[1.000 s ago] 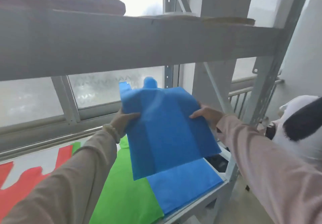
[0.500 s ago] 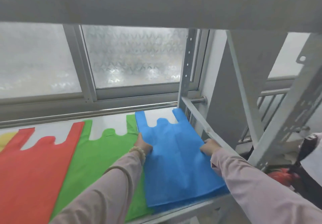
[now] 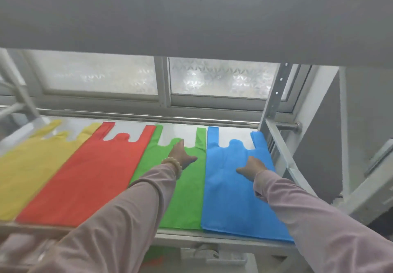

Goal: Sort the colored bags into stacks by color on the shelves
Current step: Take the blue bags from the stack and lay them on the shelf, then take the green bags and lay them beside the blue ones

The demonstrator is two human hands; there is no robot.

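Note:
Four flat stacks of bags lie side by side on the white shelf point(image 3: 212, 237): yellow bags point(image 3: 32, 166) at the left, then red bags point(image 3: 89, 177), green bags point(image 3: 182, 200) and blue bags point(image 3: 229, 198) at the right. Their handles point toward the window. My left hand point(image 3: 180, 153) lies flat on the green stack near its handles, fingers straight. My right hand point(image 3: 253, 167) presses flat on the upper part of the blue stack. Neither hand holds anything.
A grey upper shelf beam point(image 3: 191, 21) hangs low across the top of the view. A frosted window point(image 3: 212, 77) and a metal rail point(image 3: 148, 117) run behind the shelf. The rack's upright post and diagonal brace point(image 3: 276, 143) stand just right of the blue stack.
The blue bag I held up a second ago now lies on the blue stack. My hands left its edges; the left moved onto the green stack, the right onto the blue.

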